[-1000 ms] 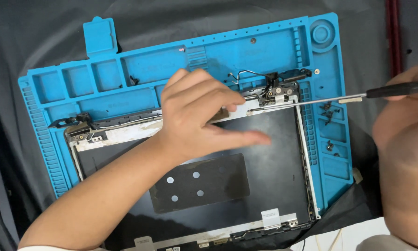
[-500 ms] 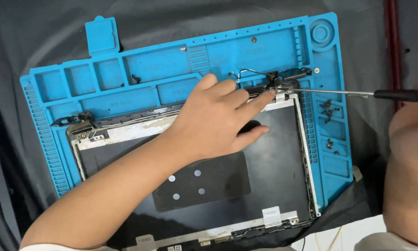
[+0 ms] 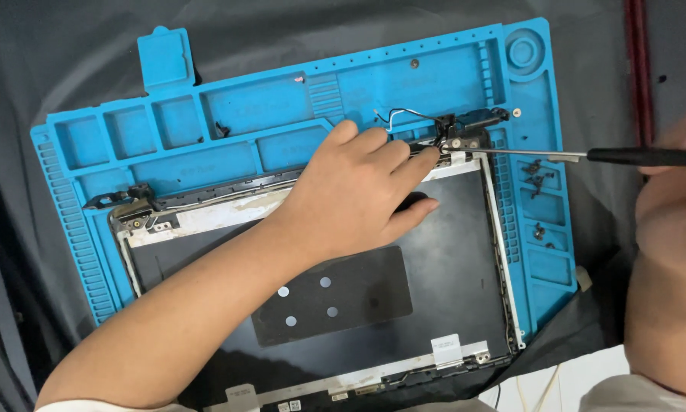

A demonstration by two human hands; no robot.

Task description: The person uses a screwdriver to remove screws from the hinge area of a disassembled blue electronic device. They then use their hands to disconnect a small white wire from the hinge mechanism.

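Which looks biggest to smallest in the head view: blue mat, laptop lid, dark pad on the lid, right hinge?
1. blue mat
2. laptop lid, lying on the mat
3. dark pad
4. right hinge, which the left hand touches and the screwdriver in the right hand reaches.

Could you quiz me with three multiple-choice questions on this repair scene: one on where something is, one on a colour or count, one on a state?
1. Where does the screwdriver tip rest?
A. at the right hinge
B. at the left hinge
C. on the grey pad

2. What colour is the mat?
A. red
B. blue
C. green

3. What is the left hand doing?
A. hanging above the mat
B. gripping the screwdriver
C. pressing on the lid near the hinge

Answers: 1 A, the shaft ends at the upper right hinge. 2 B, the tray mat under the lid is bright blue. 3 C, its fingers lie spread on the lid's top edge; the right hand holds the tool.
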